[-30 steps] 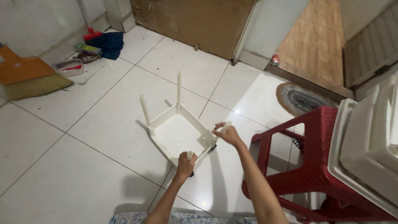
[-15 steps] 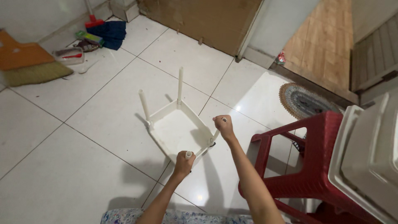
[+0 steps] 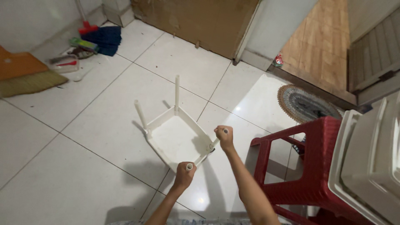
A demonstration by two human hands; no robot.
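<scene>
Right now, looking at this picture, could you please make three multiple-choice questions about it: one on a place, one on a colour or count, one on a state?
1. Where is the red stool?
A. right of the white stool
B. left of it
C. on top of it

2. How many legs of the white stool point up?
A. two
B. three
C. four

3. What is the state of the left hand and the right hand?
A. both open, apart from the stool
B. each closed on a leg
C. only one closed on a leg

Answers:
1 A, it stands at the right side, by a pale plastic bin.
2 C, the stool is upside down on the tiled floor, four legs up.
3 B, each fist wraps one near leg.
</scene>
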